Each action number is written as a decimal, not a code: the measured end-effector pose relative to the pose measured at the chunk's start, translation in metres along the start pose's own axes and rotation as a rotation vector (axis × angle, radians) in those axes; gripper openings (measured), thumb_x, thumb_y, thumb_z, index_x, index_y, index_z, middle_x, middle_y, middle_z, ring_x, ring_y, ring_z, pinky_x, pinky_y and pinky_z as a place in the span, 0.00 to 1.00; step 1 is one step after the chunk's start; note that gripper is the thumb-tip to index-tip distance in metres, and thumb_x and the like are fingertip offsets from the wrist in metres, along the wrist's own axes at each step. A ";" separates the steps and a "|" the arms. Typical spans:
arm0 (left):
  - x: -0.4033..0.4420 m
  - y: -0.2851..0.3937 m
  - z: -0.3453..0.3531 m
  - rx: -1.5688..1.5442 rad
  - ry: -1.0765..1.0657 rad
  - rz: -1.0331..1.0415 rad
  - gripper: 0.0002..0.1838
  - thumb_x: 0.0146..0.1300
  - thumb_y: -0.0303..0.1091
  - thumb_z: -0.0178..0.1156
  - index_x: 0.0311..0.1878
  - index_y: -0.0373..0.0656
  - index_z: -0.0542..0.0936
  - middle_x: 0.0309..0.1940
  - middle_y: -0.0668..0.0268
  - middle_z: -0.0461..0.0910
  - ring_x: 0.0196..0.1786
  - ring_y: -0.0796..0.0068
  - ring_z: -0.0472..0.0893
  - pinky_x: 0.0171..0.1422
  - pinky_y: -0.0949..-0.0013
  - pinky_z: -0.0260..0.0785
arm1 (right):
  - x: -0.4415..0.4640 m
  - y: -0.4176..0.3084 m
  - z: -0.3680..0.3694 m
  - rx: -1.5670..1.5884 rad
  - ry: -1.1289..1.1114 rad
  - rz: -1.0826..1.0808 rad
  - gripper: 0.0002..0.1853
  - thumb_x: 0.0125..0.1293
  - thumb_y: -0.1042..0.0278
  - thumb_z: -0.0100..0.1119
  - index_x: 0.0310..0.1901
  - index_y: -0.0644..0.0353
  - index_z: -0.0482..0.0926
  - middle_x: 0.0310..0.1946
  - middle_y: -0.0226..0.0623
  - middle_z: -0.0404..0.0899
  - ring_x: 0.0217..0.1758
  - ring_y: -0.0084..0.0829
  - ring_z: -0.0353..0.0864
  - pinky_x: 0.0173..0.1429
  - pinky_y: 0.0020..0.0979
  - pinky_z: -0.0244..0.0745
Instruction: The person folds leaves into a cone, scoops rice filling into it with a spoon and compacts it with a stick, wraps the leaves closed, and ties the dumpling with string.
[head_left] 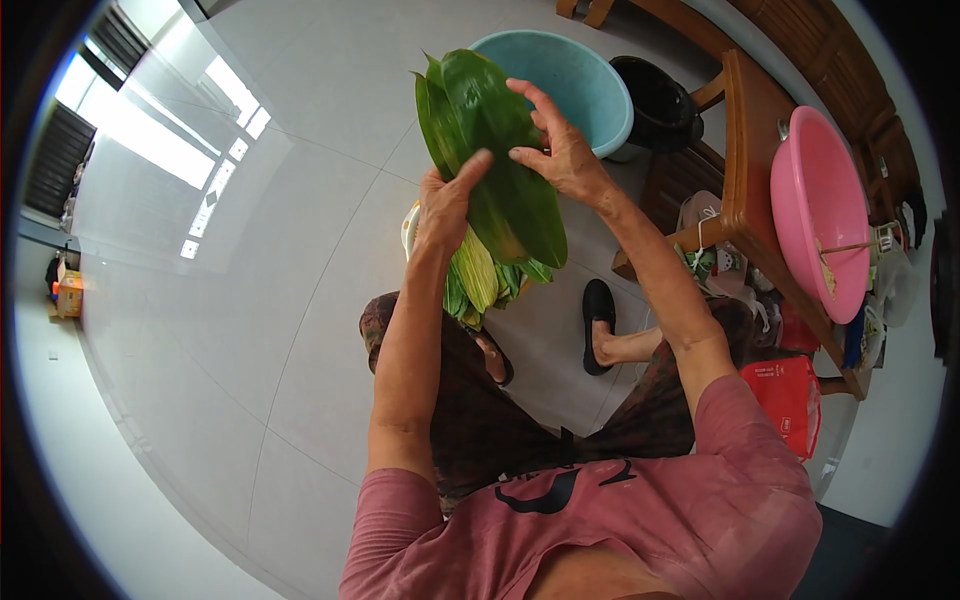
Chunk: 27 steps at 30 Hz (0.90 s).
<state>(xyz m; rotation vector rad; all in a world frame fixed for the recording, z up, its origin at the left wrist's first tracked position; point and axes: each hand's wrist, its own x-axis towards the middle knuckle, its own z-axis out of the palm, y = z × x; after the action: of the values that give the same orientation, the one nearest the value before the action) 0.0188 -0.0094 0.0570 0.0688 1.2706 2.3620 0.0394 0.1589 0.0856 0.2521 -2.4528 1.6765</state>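
Broad green bamboo leaves [500, 160], stacked lengthwise, are held up in front of me. My left hand [447, 205] grips the stack at its left edge, with the thumb over the front and the other fingers hidden behind. At the right edge is my right hand [568, 160], its thumb and index finger spread apart and their tips touching the leaf. More leaves [475, 270], some yellowish, lie below in a container whose pale rim [408, 230] shows only in part. Just beyond the stack stands a light blue basin [575, 85].
A black bucket [660, 105] stands right of the blue basin. On the right, a wooden chair or bench [748, 150] adjoins a pink basin [820, 215] with a stick in it. Below lies a red bag [785, 400]. My shoe [597, 330] rests on the tiled floor [300, 330].
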 end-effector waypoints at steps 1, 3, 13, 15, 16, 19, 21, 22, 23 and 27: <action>0.002 -0.006 -0.002 0.092 -0.014 0.076 0.12 0.55 0.29 0.62 0.42 0.33 0.78 0.35 0.63 0.81 0.34 0.75 0.80 0.39 0.74 0.74 | -0.001 0.002 0.001 0.050 -0.006 0.014 0.42 0.51 0.76 0.62 0.66 0.44 0.52 0.44 0.36 0.72 0.37 0.23 0.71 0.44 0.27 0.70; 0.002 -0.009 -0.005 0.148 -0.020 0.129 0.10 0.54 0.27 0.62 0.39 0.34 0.79 0.32 0.64 0.81 0.32 0.76 0.80 0.37 0.75 0.74 | -0.003 0.003 -0.005 0.001 0.027 0.105 0.45 0.50 0.69 0.65 0.67 0.50 0.49 0.47 0.40 0.73 0.41 0.25 0.73 0.49 0.29 0.69; -0.004 -0.012 0.007 0.400 -0.194 0.065 0.10 0.51 0.27 0.63 0.38 0.36 0.80 0.31 0.64 0.82 0.32 0.78 0.80 0.39 0.73 0.73 | 0.025 -0.006 -0.043 0.511 -0.281 0.218 0.21 0.57 0.61 0.63 0.49 0.63 0.73 0.43 0.33 0.77 0.48 0.24 0.74 0.55 0.28 0.68; -0.005 -0.008 0.010 0.404 -0.182 0.048 0.11 0.51 0.26 0.63 0.39 0.36 0.80 0.32 0.63 0.82 0.33 0.77 0.80 0.40 0.73 0.73 | 0.022 -0.011 -0.045 0.404 -0.263 0.177 0.17 0.59 0.64 0.61 0.47 0.63 0.75 0.41 0.32 0.78 0.47 0.22 0.75 0.54 0.26 0.69; -0.005 -0.007 0.012 0.407 -0.178 0.039 0.11 0.51 0.26 0.63 0.39 0.36 0.80 0.32 0.63 0.82 0.33 0.76 0.80 0.40 0.72 0.73 | 0.018 -0.017 -0.046 0.320 -0.242 0.145 0.17 0.60 0.64 0.60 0.48 0.63 0.75 0.41 0.31 0.78 0.46 0.21 0.75 0.53 0.25 0.69; -0.002 -0.013 0.014 0.347 -0.171 0.003 0.13 0.50 0.23 0.62 0.41 0.33 0.79 0.34 0.61 0.81 0.35 0.74 0.80 0.42 0.72 0.74 | 0.008 -0.021 -0.049 0.189 -0.243 0.156 0.17 0.62 0.65 0.58 0.50 0.62 0.74 0.41 0.30 0.78 0.46 0.20 0.75 0.52 0.24 0.70; -0.002 -0.015 0.018 0.314 -0.189 -0.035 0.13 0.49 0.22 0.62 0.41 0.33 0.79 0.34 0.60 0.81 0.35 0.73 0.81 0.42 0.72 0.74 | 0.003 -0.025 -0.050 0.185 -0.227 0.163 0.17 0.63 0.65 0.56 0.51 0.62 0.73 0.41 0.30 0.78 0.46 0.20 0.74 0.53 0.23 0.69; -0.003 -0.015 0.020 0.297 -0.197 -0.052 0.13 0.49 0.22 0.63 0.40 0.33 0.79 0.34 0.60 0.81 0.36 0.73 0.81 0.43 0.71 0.74 | 0.000 -0.030 -0.050 0.205 -0.199 0.149 0.17 0.64 0.65 0.55 0.52 0.62 0.73 0.42 0.30 0.78 0.46 0.20 0.74 0.53 0.24 0.70; -0.003 -0.016 0.021 0.278 -0.201 -0.053 0.13 0.48 0.21 0.63 0.40 0.33 0.79 0.34 0.60 0.81 0.36 0.73 0.81 0.42 0.71 0.74 | -0.002 -0.033 -0.050 0.223 -0.171 0.135 0.17 0.64 0.66 0.54 0.52 0.63 0.73 0.42 0.30 0.78 0.46 0.19 0.74 0.53 0.24 0.70; -0.005 -0.019 0.027 0.214 -0.226 -0.057 0.13 0.48 0.21 0.63 0.40 0.33 0.79 0.34 0.59 0.81 0.35 0.72 0.81 0.43 0.71 0.74 | -0.010 -0.036 -0.057 0.227 -0.105 0.129 0.16 0.65 0.66 0.53 0.52 0.64 0.73 0.42 0.30 0.78 0.46 0.20 0.75 0.53 0.24 0.70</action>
<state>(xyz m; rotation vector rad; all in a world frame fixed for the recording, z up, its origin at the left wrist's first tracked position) 0.0369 0.0182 0.0577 0.3515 1.3865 2.0942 0.0593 0.2001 0.1364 0.2183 -2.3965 2.0492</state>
